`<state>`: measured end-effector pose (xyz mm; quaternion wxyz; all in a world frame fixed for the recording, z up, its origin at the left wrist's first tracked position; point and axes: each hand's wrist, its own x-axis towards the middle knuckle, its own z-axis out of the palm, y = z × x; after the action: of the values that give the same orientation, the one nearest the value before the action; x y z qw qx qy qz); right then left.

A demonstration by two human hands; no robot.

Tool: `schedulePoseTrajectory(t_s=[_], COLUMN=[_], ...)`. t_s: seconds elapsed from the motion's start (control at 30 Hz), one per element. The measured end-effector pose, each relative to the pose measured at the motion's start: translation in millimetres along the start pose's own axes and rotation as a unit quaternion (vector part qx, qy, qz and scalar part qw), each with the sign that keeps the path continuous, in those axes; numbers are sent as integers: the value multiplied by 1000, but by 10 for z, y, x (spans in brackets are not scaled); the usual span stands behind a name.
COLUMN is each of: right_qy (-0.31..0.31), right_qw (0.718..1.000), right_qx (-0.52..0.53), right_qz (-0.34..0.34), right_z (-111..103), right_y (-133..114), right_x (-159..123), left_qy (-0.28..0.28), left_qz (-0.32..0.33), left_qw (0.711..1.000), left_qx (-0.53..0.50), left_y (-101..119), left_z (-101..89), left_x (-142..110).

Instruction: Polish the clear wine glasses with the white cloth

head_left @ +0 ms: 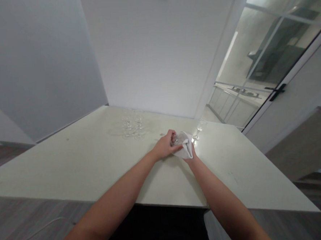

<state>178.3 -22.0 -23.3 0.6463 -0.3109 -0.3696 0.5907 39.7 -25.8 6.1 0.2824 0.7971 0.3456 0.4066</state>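
Note:
Between my two hands, a clear wine glass (179, 138) lies tilted on its side above the table. My left hand (166, 145) is closed around the glass, with the thumb and fingers on either side of it. A white cloth (186, 150) is wrapped against the glass's right end. My right hand (192, 155) grips this cloth from behind; most of its fingers are hidden under the folds. Just beyond the cloth, on the right, another wine glass (201, 125) stands upright.
Several clear stemmed glasses (133, 125) stand grouped at the table's back left. The pale table (71, 169) meets a white wall (157, 62) behind. A glazed door (265, 55) with a black handle (278, 91) is at the right.

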Motion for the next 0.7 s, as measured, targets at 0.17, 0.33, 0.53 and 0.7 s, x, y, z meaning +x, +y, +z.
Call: schedulePoseTrajectory(t_s=[0.17, 0.33, 0.53, 0.7], right_qy=[3, 48, 136, 109], right_qw=[1000, 999, 973, 969], right_qx=[18, -17, -165, -196], right_qz=[7, -16, -82, -105], right_z=[107, 212, 69, 22], right_y=[60, 47, 49, 65], right_x=[-84, -158, -111, -106], left_qy=[42, 76, 54, 38], left_qz=[15, 12, 5, 13], left_qw=[997, 994, 997, 998], left_qx=[-67, -82, -62, -47], left_y=[-44, -161, -143, -39], left_z=[-18, -41, -25, -32], left_x=[61, 123, 105, 74])
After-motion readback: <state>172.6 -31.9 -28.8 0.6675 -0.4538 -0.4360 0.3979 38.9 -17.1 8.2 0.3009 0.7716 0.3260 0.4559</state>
